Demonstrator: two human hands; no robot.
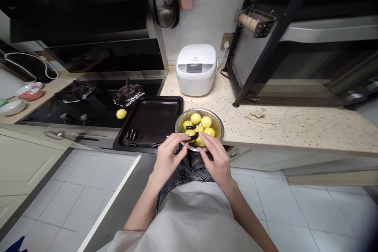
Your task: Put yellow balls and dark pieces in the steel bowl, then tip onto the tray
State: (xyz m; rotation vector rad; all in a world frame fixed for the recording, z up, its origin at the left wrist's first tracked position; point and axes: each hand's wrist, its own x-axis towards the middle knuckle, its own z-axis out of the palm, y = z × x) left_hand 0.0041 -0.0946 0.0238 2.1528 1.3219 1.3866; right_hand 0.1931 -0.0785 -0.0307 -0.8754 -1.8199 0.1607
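My left hand (171,151) pinches a dark, glossy, finger-shaped piece (193,138) by one end, above a steel bowl (222,125). At its other end are the fingertips of my right hand (217,159), closed on it. What kind of piece it is, I cannot make out for sure. Several yellow lemons (206,121) lie in the bowl. Another dark piece (191,127) rests on top of them. To the left is a black baking tray (156,116), where more dark pieces (132,134) lie in the front left part and along the front edge.
A single lemon (121,114) sits on the black gas hob (100,106), left of the tray. Behind the bowl stands a white rice cooker (196,71). A black rack (251,67) rises from the speckled counter (295,126), near a dry brown scrap (255,115).
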